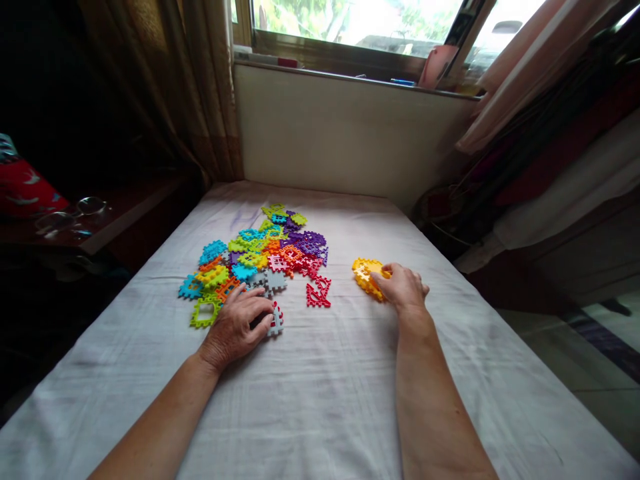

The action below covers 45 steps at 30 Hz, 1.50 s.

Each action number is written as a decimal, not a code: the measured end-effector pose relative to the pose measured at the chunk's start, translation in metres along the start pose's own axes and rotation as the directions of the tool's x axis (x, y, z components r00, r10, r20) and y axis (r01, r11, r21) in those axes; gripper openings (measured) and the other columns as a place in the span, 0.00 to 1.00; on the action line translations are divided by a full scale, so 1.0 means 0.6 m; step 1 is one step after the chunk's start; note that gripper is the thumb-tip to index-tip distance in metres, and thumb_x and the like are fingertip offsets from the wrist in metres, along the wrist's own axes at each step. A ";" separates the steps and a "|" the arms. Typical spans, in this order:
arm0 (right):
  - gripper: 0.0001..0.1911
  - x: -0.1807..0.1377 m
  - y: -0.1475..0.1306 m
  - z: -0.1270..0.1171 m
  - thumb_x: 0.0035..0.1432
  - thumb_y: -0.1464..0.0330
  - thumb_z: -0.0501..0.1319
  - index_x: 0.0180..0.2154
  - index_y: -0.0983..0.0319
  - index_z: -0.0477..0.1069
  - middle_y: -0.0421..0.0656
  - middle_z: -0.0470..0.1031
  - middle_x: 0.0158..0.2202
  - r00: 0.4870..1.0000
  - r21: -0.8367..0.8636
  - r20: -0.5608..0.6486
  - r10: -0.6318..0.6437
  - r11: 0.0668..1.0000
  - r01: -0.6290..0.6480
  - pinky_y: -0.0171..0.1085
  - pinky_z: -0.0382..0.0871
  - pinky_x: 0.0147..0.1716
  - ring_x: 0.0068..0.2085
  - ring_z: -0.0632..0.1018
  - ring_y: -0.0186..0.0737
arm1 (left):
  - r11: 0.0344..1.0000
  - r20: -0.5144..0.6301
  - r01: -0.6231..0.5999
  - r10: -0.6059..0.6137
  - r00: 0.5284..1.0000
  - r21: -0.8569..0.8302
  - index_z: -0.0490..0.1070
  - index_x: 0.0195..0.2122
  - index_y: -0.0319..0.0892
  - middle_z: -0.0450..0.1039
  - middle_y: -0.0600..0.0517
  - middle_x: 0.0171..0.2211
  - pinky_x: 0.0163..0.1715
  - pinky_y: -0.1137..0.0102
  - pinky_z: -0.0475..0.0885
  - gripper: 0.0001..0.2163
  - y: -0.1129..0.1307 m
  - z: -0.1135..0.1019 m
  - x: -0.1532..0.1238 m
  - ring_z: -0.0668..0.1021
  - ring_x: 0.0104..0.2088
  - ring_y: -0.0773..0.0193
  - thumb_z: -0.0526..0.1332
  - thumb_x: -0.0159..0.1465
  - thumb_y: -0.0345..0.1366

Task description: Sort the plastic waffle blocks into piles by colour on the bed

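A heap of colourful interlocking plastic tiles (260,253) lies on a white sheet (320,387) ahead of me. My left hand (239,327) rests at the heap's near edge, its fingers curled over a grey and red tile (276,320). Off to the right, my right hand (403,285) is closed on a small stack of yellow tiles (366,275) that sits apart from the heap. A single red tile (319,292) lies between the two hands. A green frame tile (204,312) sits just left of my left hand.
A white wall below a window sill (350,73) stands beyond the sheet. Brown curtains (190,93) hang at the left. A dark side table with eyeglasses (75,213) is at the left. Hanging clothes (550,147) crowd the right, with floor beyond the sheet's right edge.
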State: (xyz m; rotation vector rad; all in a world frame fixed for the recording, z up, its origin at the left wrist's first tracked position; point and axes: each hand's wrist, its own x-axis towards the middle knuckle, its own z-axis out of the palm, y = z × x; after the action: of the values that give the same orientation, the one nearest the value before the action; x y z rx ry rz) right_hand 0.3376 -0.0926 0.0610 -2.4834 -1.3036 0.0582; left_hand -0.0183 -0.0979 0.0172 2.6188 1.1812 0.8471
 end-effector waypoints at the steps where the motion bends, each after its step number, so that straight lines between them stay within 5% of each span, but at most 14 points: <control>1: 0.20 -0.003 -0.005 -0.003 0.57 0.57 0.60 0.46 0.61 0.79 0.57 0.78 0.45 1.000 0.001 -0.005 -0.016 1.000 0.016 0.57 0.60 0.45 0.50 0.72 0.65 | 1.000 0.001 0.000 0.000 1.000 -0.001 0.76 0.37 0.49 0.83 0.53 0.40 0.68 0.47 0.52 0.09 0.001 0.000 0.000 0.78 0.54 0.53 0.57 0.66 0.39; 7: 0.14 -0.048 -0.101 -0.001 0.64 0.64 0.59 0.47 0.58 0.79 0.50 0.78 0.52 0.938 0.072 -0.069 -0.338 0.937 0.343 0.47 0.62 0.51 0.53 0.72 0.52 | 0.999 -0.031 0.027 -0.028 0.999 -0.040 0.77 0.37 0.48 0.83 0.51 0.42 0.66 0.47 0.57 0.09 -0.001 -0.002 0.000 0.79 0.53 0.55 0.57 0.66 0.39; 13: 0.20 -0.104 -0.254 0.056 0.66 0.60 0.58 0.57 0.54 0.73 0.45 0.72 0.61 0.630 0.149 0.037 -0.775 0.628 0.764 0.44 0.61 0.57 0.60 0.70 0.46 | 0.997 -0.173 0.026 -0.037 0.984 -0.066 0.77 0.38 0.47 0.83 0.51 0.41 0.61 0.53 0.69 0.09 -0.008 0.001 -0.002 0.80 0.51 0.56 0.57 0.66 0.37; 17: 0.21 -0.108 -0.294 0.086 0.65 0.56 0.59 0.57 0.53 0.72 0.45 0.68 0.64 0.541 0.114 0.154 -0.827 0.559 0.821 0.47 0.59 0.59 0.62 0.68 0.47 | 0.999 -0.241 0.026 -0.035 0.970 -0.043 0.76 0.36 0.47 0.83 0.52 0.39 0.59 0.53 0.70 0.08 -0.011 0.002 -0.002 0.82 0.48 0.56 0.57 0.66 0.37; 25: 0.12 -0.082 -0.254 0.091 0.65 0.59 0.59 0.40 0.57 0.78 0.45 0.78 0.51 0.690 0.064 0.124 -0.713 0.699 0.712 0.44 0.61 0.53 0.53 0.74 0.46 | 0.992 -0.310 0.095 -0.118 0.944 -0.087 0.76 0.36 0.47 0.83 0.53 0.38 0.56 0.56 0.72 0.09 -0.013 0.000 0.001 0.82 0.44 0.59 0.56 0.67 0.38; 31: 0.20 -0.093 -0.284 0.082 0.62 0.55 0.60 0.49 0.61 0.75 0.51 0.78 0.50 0.744 -0.047 0.155 -0.650 0.748 0.662 0.46 0.63 0.48 0.52 0.74 0.52 | 0.993 -0.361 0.081 -0.108 0.926 -0.089 0.77 0.36 0.46 0.83 0.51 0.37 0.54 0.59 0.74 0.09 -0.015 0.003 0.002 0.83 0.43 0.59 0.56 0.67 0.37; 36: 0.20 -0.105 -0.298 0.081 0.63 0.55 0.57 0.46 0.63 0.77 0.53 0.78 0.49 0.746 -0.061 0.205 -0.634 0.752 0.656 0.47 0.63 0.50 0.52 0.75 0.53 | 0.997 -0.404 0.040 -0.063 0.913 -0.067 0.77 0.35 0.45 0.83 0.51 0.35 0.50 0.61 0.76 0.09 -0.018 0.005 0.004 0.83 0.40 0.60 0.57 0.66 0.36; 45: 0.19 -0.084 -0.252 0.092 0.60 0.64 0.61 0.53 0.59 0.73 0.48 0.76 0.54 0.750 0.319 -0.058 -0.658 0.700 0.639 0.42 0.68 0.54 0.52 0.76 0.45 | 0.996 -0.396 0.028 -0.059 0.917 -0.082 0.77 0.34 0.44 0.82 0.51 0.34 0.50 0.62 0.76 0.09 -0.015 0.003 0.006 0.83 0.40 0.61 0.57 0.67 0.36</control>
State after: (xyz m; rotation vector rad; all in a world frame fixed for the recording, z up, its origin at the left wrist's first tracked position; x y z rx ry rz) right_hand 0.1782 -0.0390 0.0501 -1.6430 -1.9518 0.1606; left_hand -0.0212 -0.0894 0.0141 2.4167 1.2589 1.4363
